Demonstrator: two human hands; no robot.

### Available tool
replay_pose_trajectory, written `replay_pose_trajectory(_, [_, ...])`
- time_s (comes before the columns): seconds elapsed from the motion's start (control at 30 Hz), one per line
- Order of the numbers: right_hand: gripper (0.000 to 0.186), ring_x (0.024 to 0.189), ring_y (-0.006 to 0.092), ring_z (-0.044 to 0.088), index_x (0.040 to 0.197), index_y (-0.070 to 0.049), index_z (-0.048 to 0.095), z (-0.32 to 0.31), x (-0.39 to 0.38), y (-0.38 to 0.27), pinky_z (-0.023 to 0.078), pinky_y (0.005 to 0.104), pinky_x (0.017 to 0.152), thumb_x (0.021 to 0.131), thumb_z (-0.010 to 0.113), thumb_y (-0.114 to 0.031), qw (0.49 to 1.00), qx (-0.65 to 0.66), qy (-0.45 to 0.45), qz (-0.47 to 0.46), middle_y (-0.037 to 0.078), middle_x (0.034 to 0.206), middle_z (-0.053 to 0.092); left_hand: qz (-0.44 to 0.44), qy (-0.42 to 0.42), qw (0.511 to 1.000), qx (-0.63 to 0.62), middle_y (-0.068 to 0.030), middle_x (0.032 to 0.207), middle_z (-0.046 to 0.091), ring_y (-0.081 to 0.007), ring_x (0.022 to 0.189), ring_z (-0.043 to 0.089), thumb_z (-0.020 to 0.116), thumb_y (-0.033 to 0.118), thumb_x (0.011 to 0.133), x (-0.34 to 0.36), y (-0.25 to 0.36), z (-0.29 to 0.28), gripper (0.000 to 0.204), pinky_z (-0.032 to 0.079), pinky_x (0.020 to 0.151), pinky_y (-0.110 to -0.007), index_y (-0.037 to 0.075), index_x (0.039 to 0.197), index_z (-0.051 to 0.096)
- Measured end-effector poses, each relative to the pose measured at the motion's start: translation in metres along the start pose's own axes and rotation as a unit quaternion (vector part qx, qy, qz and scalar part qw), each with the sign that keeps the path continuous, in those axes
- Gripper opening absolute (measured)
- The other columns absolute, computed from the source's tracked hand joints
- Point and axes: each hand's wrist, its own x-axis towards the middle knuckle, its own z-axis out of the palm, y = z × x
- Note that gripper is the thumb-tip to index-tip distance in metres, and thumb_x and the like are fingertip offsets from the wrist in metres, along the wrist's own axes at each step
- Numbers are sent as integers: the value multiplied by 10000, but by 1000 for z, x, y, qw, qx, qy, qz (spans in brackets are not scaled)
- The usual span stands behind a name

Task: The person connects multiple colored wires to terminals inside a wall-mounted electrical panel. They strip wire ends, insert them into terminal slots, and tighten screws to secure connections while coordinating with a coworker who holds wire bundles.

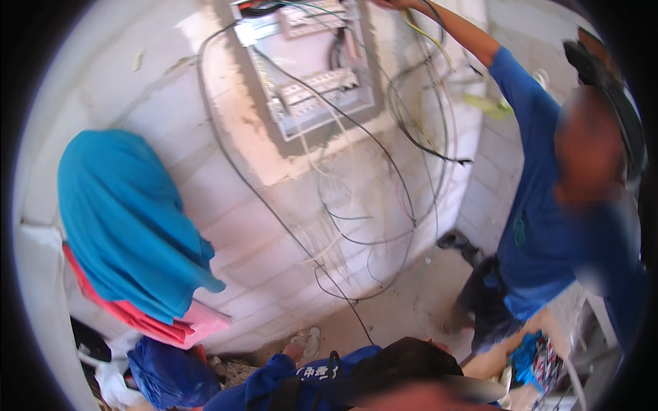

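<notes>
I can't tell how open the person's own hands are or what they hold, while a helper's hand (392, 3), its grip hidden too, reaches up just beside the white box's (308, 53) right edge, with loose wires (274, 215) drooping past its bottom edge down the wall (233, 240).

You are in an unfinished room on what looks like a building site: the block wall (157, 92) is bare, rough mortar (257, 149) edges the open electrical box (303, 56) set in it, and loose cables (439, 155) dangle down.
</notes>
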Motion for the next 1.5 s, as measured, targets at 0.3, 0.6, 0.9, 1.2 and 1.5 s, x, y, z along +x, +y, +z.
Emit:
replay_pose_trajectory(0.3, [494,1171,444,699,1325,-43,677,137,-181,223,543,486,1001,936,657,-347,834,145,360,392,300,1184,731,2,-208,974,-93,-125,1061,761,-305,999,734,693,344,944,37,-29,-32,305,585,832,-469,123,1145,757])
replay_pose_trajectory(0.6, [362,892,423,751,1186,-51,733,145,-180,309,575,487,788,914,677,-283,674,335,356,553,241,1053,767,63,-145,957,-244,-59,1032,748,-208,924,734,606,297,1037,134,23,-142,247,585,738,-425,121,1163,724])
replay_pose_trajectory(0.9, [695,1058,354,675,1304,-110,733,39,-176,312,554,518,915,1001,514,-696,816,-37,226,531,165,1253,680,308,16,951,-3,-164,1055,726,-362,980,685,553,196,1040,108,62,-143,221,541,884,-478,61,1026,727])
replay_pose_trajectory(1.2, [222,978,368,730,1100,-152,697,39,-35,291,581,533,818,916,630,-255,928,-349,61,114,142,1014,742,-234,480,774,-340,-199,1106,722,-373,1059,696,752,327,980,27,72,-166,472,554,950,-453,-8,1299,658])
replay_pose_trajectory(1.5, [293,707,118,654,1002,3,719,25,95,-179,521,285,644,1057,657,-278,947,277,16,-163,56,834,704,-63,822,460,-331,-145,1298,593,-269,1128,619,802,180,960,-20,44,-431,549,542,889,-386,-24,1408,561])
